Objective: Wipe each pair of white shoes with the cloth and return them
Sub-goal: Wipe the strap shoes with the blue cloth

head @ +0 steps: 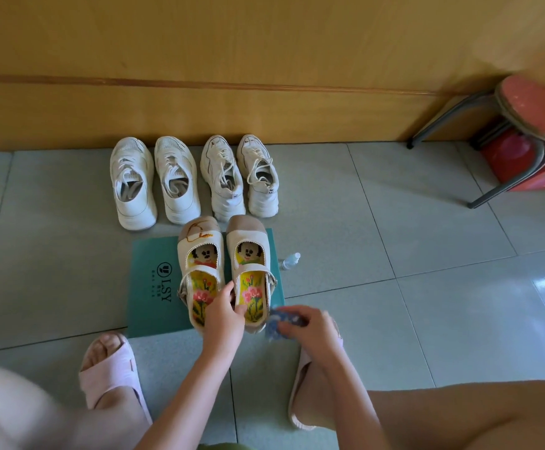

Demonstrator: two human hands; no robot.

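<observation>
**Cream strap shoes on the green bag, cloth in the other hand**

So the pair of cream strap shoes [251, 237] with the cartoon and flower insoles is sitting side by side on a flat green paper bag [154, 287] on the tiled floor [427, 254], toes pointing at the wall. My left hand [224, 315] has them by the heel end, fingers curled over the inner edge of one shoe and thumb tucked into the other, pinching the two together. My right hand [310, 323] is just beside the heel of the right shoe, clenched around a scrunched blue cloth [281, 321].

A small clear spray bottle [290, 260] lies just off the bag's right edge. Past the bag, two pairs of white sneakers [131, 203] [225, 196] are lined up near the wooden wall [264, 43]. I'm in pink slippers [109, 368], one either side of my arms. A red stool [531, 108] is off in the far right corner.
</observation>
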